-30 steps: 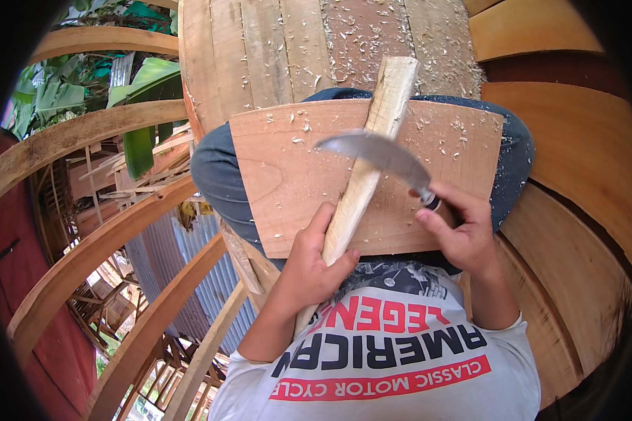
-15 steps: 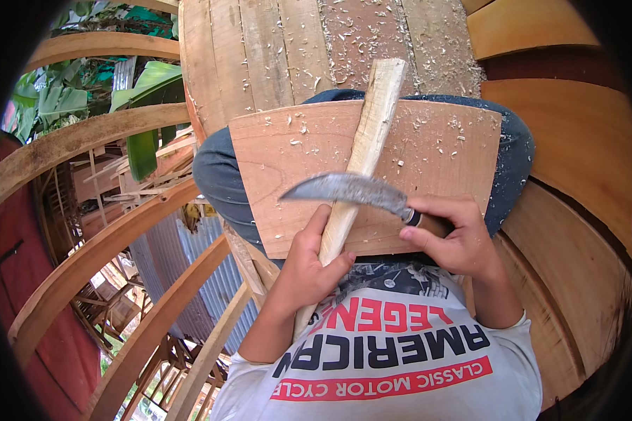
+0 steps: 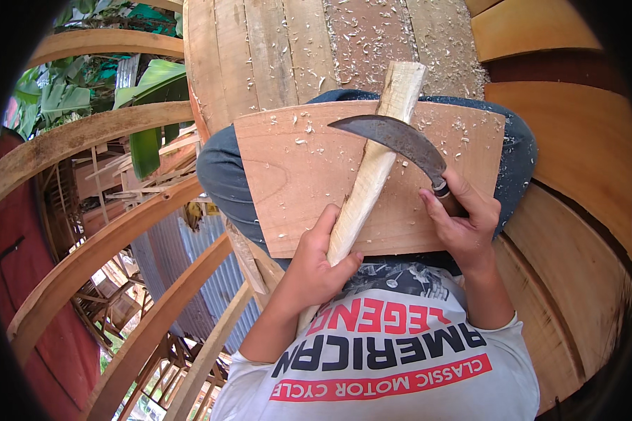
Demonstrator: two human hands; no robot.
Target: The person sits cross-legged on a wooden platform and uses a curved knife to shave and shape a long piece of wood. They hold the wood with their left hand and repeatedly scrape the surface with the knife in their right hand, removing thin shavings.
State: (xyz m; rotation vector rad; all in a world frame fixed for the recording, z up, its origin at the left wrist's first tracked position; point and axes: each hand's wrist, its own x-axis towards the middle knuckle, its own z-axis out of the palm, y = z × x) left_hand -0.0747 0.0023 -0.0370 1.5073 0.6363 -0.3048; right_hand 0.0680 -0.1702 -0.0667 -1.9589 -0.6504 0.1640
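Wooden stick (image 3: 369,172): lies slantwise over the lap board, far end to the right and overhanging the board's far edge, near end passing under the left wrist toward the shirt.
Lap board (image 3: 295,189): a flat, reddish-brown panel across the person's thighs, with a few pale curls on it.
Left hand (image 3: 312,263): fingers wrapped around the lower part of the stick, thumb along its right side.
Right hand (image 3: 470,217): fingers curled firmly around the handle of the curved knife (image 3: 409,140).
Blade: crosses above the upper stretch of the stick, tip out to the left; whether the edge touches the wood, I cannot tell.
Shift: half a second ago the blade crossed just above the left hand; now it is nearer the far end, and the stick's far end has swung slightly right.
Meaning for the carving: the edge appears placed for the upper length, well apart from the left fingers, leaving the lower face exposed.
Shavings (image 3: 372,42): pale curls scattered over the plank floor (image 3: 267,49) beyond the board.
Surroundings: curved wooden rails (image 3: 98,133) and corrugated sheeting (image 3: 203,235) on the left.
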